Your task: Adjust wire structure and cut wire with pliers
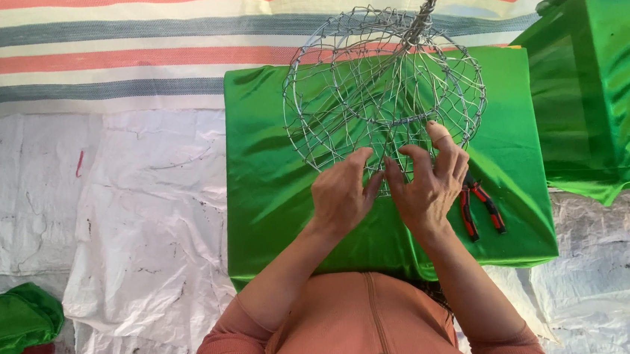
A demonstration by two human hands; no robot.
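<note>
Both hands work at the near rim of a round wire basket (383, 89) sitting on a green-covered block (277, 172) in the middle of the frame. The left hand (340, 195) and right hand (428, 183) sit close together, fingertips pinching strands of the mesh. Loose wire ends could prick a finger, and the red-handled pliers (480, 207) lying just right of the right hand could get knocked off.
</note>
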